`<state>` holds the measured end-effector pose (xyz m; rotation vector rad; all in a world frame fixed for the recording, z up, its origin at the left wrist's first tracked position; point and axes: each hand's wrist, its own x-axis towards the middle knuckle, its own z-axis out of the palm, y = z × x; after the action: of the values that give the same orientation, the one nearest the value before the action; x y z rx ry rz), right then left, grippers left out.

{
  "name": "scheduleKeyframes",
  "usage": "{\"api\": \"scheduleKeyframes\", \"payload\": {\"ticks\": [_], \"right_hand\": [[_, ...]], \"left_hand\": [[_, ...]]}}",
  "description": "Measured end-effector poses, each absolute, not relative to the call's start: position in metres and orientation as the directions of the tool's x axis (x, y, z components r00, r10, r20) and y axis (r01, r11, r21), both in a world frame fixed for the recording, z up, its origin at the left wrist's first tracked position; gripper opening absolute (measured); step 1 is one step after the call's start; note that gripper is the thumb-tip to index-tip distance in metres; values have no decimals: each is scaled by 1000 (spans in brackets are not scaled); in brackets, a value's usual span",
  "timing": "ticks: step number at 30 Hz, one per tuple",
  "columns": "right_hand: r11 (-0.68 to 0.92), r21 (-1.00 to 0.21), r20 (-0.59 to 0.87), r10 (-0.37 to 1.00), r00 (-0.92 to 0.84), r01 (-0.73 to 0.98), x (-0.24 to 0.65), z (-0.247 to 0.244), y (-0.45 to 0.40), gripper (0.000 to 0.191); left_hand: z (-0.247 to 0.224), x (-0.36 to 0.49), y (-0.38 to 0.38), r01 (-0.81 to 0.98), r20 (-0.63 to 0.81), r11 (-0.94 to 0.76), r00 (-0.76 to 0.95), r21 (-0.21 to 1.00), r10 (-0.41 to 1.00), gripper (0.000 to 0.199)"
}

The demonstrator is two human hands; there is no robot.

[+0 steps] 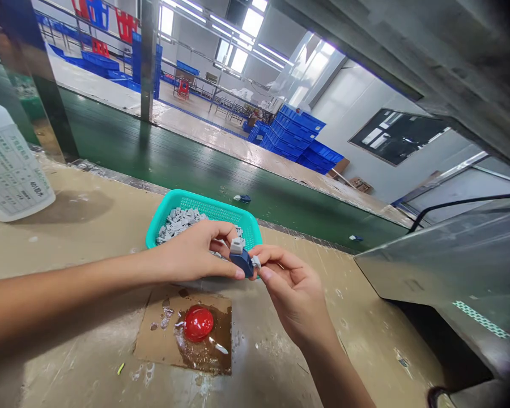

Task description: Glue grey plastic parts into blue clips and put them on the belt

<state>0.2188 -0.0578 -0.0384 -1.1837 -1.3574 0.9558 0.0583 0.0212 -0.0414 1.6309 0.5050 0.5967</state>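
My left hand [191, 252] and my right hand [291, 289] meet above the workbench, pinching a small dark blue plastic part [242, 263] between their fingers. Small grey pieces sit on top of it and at its right end. Just behind my left hand lies a teal perforated plastic basket [208, 205], holding a heap of small grey plastic parts [178, 222]. Below my hands, a glossy red domed object [198, 323] sits in a brown wet patch on a cardboard sheet [161, 345].
A white labelled plastic bottle [8, 170] stands at the left of the bench. Beyond the bench runs a green conveyor belt [161, 158] carrying small blue parts [242, 198]. A grey metal housing [433, 272] fills the right side. Stacked blue crates [293, 133] stand farther off.
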Motion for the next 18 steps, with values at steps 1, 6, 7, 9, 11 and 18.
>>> {"api": "scheduleKeyframes", "payload": {"ticks": [1,6,7,9,11,18], "right_hand": [[193,-969,202,978,45,152,218,-39,-58,5],[200,-961,217,973,75,189,214,-42,-56,5],[209,-957,229,970,84,202,214,-42,-55,5],[230,-946,258,961,101,228,214,-41,-55,3],[258,-929,293,951,100,264,215,-38,-56,3],[465,-461,612,784,-110,755,208,-34,-73,25]], "left_hand": [[-42,58,21,-11,104,-149,767,989,633,24],[-43,59,20,-40,140,-171,762,984,632,23],[-43,59,20,-44,147,-176,757,983,636,23],[-43,59,19,-41,153,-183,742,982,653,24],[-43,60,18,-23,137,-175,725,984,675,25],[-47,63,14,-39,77,-68,656,997,750,28]]}}
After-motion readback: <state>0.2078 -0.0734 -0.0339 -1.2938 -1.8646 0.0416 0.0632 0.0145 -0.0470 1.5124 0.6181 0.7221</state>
